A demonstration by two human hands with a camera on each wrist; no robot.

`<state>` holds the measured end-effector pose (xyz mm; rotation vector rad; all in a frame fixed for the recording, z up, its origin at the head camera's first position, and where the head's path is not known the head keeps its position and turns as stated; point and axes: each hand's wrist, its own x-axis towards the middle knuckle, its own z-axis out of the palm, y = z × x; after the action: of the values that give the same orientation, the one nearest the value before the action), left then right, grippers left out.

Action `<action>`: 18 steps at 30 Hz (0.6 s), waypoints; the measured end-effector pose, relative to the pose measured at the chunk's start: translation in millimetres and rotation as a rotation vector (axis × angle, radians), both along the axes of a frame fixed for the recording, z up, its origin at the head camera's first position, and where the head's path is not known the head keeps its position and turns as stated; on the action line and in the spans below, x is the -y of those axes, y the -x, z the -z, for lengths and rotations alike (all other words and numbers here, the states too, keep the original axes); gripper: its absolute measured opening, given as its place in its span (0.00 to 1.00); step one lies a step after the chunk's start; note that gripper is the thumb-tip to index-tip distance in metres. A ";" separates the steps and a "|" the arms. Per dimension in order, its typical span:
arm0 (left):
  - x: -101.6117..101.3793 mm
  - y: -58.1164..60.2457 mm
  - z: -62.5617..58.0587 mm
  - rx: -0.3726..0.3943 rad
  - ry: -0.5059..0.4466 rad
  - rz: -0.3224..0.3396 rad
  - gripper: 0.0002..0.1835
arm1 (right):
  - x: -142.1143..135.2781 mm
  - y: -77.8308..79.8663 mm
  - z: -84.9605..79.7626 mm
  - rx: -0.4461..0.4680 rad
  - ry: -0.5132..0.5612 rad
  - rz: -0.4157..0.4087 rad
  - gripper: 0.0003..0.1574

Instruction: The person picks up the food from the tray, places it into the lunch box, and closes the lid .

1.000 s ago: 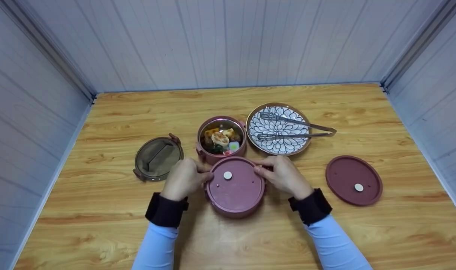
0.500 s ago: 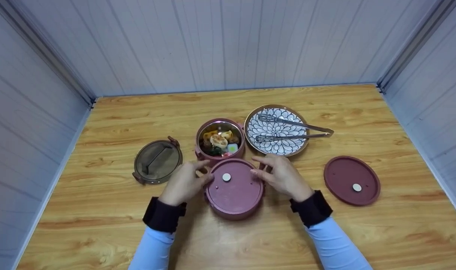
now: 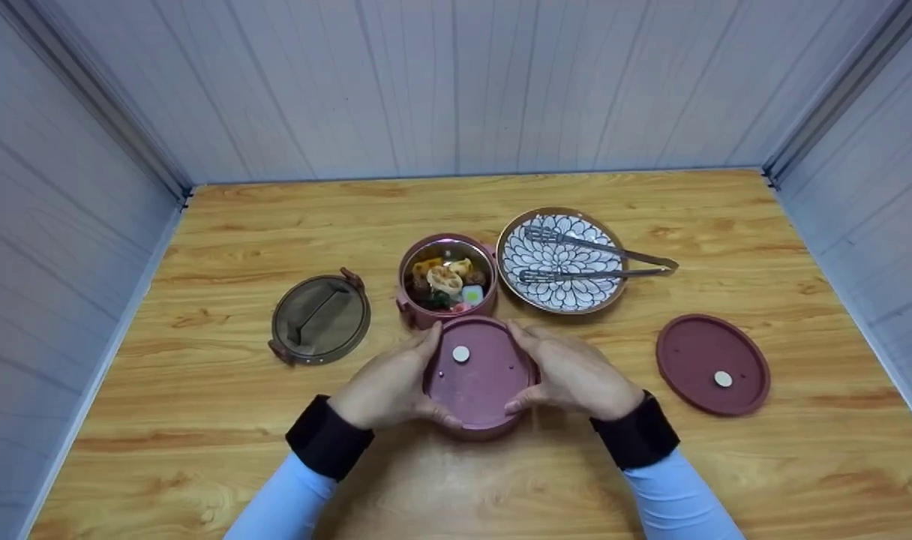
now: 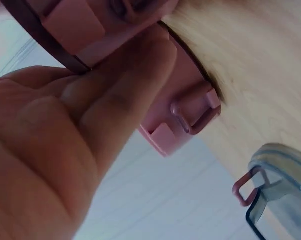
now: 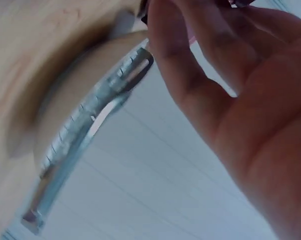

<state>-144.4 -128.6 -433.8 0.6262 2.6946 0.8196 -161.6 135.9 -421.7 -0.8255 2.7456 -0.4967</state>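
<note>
In the head view a round pink lunch box (image 3: 475, 390) with a lid and a white knob stands at the near middle. My left hand (image 3: 388, 386) grips its left side, fingers along the far side and thumb on the near rim. On the opposite side, my right hand (image 3: 580, 375) holds it the same way. Right behind it is an uncovered pink lunch box (image 3: 426, 319) holding mixed food (image 3: 445, 280). The left wrist view shows the fingers against the held lunch box (image 4: 75, 25). The right fingertips' contact is mostly hidden in the right wrist view.
A smoky see-through lid (image 3: 321, 322) with clips lies at left. Metal tongs (image 3: 598, 274) rest across a flower-patterned plate (image 3: 512, 281) at the back right. Another pink lid (image 3: 711, 352) with a white knob lies at right. White panels enclose the wooden table (image 3: 201, 420).
The hands have shifted from the far part of the lid, where the fingers lifted off, to wrap around both sides of the lidded lunch box. The other things stay in place.
</note>
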 end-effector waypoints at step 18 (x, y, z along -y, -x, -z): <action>-4.0 -0.8 -0.2 0.098 -0.044 -0.042 0.73 | 0.9 2.4 1.7 0.114 0.003 0.058 0.76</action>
<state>-143.6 -124.7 -433.6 0.5271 2.6157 0.8990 -164.0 135.0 -423.3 -0.6979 2.6703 -0.5422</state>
